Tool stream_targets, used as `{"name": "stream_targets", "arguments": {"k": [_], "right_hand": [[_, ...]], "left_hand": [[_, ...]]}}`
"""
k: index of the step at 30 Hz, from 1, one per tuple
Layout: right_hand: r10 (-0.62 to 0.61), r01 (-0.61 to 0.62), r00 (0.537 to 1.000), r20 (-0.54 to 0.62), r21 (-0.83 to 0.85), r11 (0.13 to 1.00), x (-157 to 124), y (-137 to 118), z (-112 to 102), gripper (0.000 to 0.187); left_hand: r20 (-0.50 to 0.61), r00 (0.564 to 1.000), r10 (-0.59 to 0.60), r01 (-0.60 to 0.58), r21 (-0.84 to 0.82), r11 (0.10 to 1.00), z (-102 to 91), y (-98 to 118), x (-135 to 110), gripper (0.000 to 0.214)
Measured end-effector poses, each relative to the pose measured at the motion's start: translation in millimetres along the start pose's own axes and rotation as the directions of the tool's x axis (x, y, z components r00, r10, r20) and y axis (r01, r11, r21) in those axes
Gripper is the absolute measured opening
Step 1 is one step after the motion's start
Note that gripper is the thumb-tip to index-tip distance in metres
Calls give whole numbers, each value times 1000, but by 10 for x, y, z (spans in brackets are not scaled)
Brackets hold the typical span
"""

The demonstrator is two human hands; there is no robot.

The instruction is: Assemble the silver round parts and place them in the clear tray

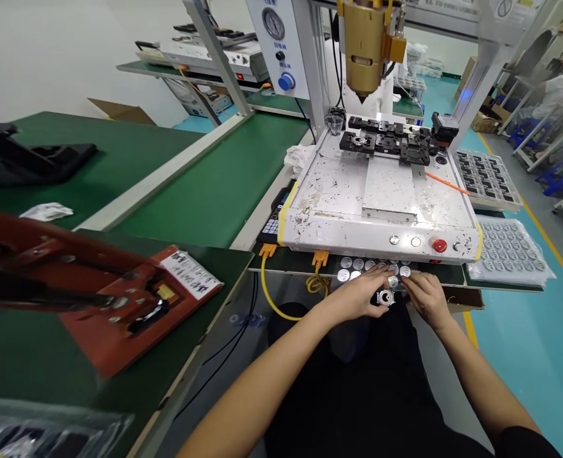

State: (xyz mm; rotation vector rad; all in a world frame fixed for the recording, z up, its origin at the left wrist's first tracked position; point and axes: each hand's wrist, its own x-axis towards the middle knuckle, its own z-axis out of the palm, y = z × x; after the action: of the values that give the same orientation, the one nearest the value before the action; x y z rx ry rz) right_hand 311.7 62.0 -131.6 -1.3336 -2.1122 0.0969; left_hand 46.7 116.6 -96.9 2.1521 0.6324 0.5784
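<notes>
A small round silver part resembling a watch case, with a dark opening in its middle, is held between the thumb and fingers of my left hand. Its fingertips reach over a sheet of round white discs at the bench's front edge. My right hand is just to the right, fingers stretched forward with their tips at a disc of that sheet. The right thumb is mostly hidden. Above stands a white machine with a black fixture on its bed, under a brass-coloured nozzle head.
A red lever press stands on the green bench to the left. Right of the machine lie a tray of black parts and a bagged tray of round parts. Yellow cables hang below the machine's front. A person sits far right.
</notes>
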Motion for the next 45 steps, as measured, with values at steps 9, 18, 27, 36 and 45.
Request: {"name": "stream_targets", "arguments": {"k": [9,18,27,36,45], "right_hand": [[118,-100,983,-144,127,987,-469,-244,-163,15],[603,-535,797,43,513,671,-126,-421,-534,38],[661,-542,711,240,786,298,240,-744,-549,40],[470,-550,772,428,821,156,409,-935,-418,29],[348,-646,726,593,762,48,524,-1162,-519,39]], "left_hand": [[-23,999,-37,36,-25,999,-3,19,33,34],[-212,975,-66,83,73,994,143,7,264,33],[-277,894,-351,174,-509,843,110,545,-261,43],[-115,784,-610,43,-970,239,-62,865,-573,61],[-188,778,-600,-30,-964,263,-109,1017,-741,49]]}}
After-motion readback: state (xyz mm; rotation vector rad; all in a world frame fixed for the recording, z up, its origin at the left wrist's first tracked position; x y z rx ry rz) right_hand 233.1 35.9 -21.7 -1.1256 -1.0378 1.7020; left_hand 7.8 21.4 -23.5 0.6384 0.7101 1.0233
